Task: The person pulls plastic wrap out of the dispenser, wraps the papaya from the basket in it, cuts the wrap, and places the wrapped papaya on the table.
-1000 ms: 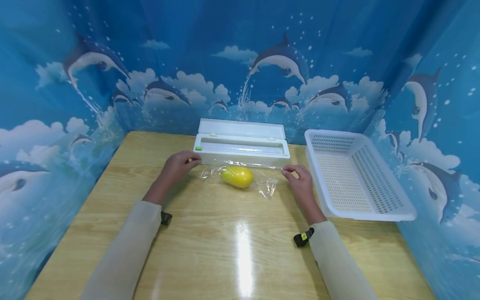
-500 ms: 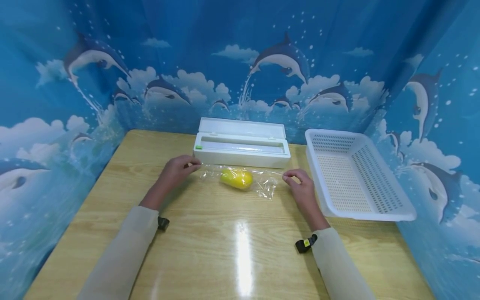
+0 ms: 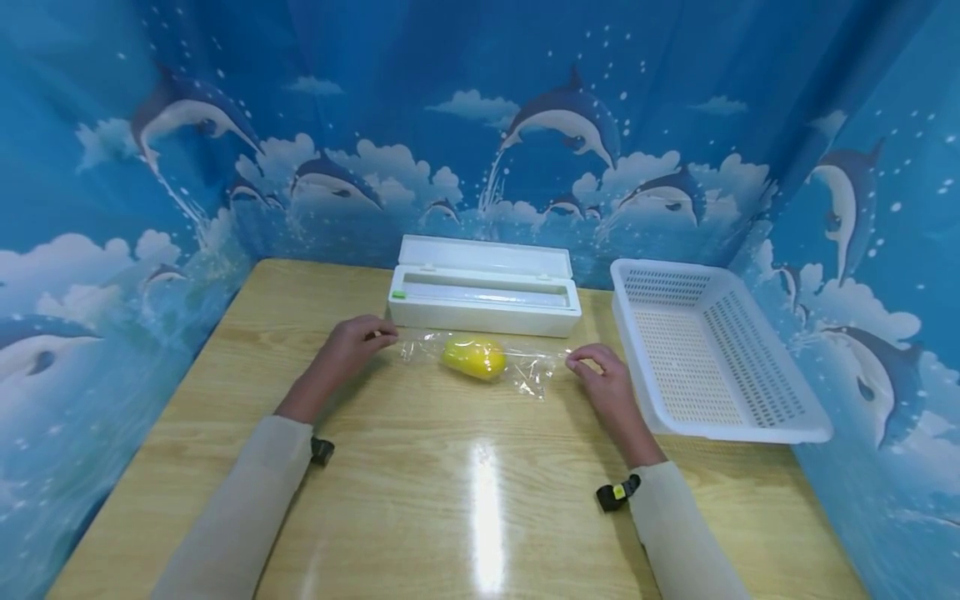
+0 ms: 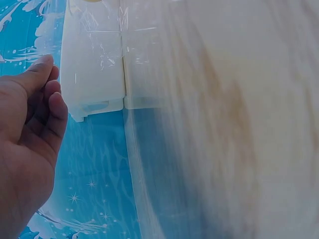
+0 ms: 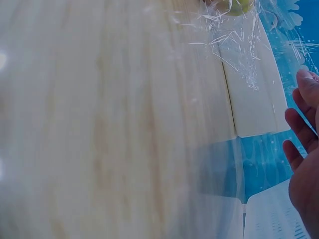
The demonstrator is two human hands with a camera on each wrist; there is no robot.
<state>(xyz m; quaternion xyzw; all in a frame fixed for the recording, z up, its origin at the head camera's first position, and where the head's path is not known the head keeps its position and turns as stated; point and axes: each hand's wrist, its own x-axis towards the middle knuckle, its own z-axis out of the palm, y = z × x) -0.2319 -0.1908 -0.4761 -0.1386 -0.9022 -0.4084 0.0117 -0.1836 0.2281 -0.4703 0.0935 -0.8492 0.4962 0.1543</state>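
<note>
A smooth yellow oblong fruit [image 3: 476, 358], greenish at its left end, lies in clear cling film [image 3: 534, 372] in the middle of the head view. My left hand [image 3: 352, 346] pinches the film's left end between thumb and forefinger. Its other fingers are loosely bent in the left wrist view. On the opposite side, my right hand [image 3: 606, 382] pinches the right end by its upper edge, other fingers spread apart in the right wrist view. Crinkled film [image 5: 239, 50] hangs from the fruit there. Right behind the fruit stands a white cling film dispenser [image 3: 483, 318], its lid raised.
A white perforated plastic basket [image 3: 705, 435] stands on the right, close beside my right hand. The wooden table [image 3: 405, 500] reaches back to a blue dolphin-printed curtain [image 3: 360, 100], which also hangs at both sides. A roll of film [image 3: 480, 293] shows inside the dispenser.
Both hands have come slightly nearer to me, away from the dispenser, bringing the film's far edge along. The fruit has stayed nearly in place.
</note>
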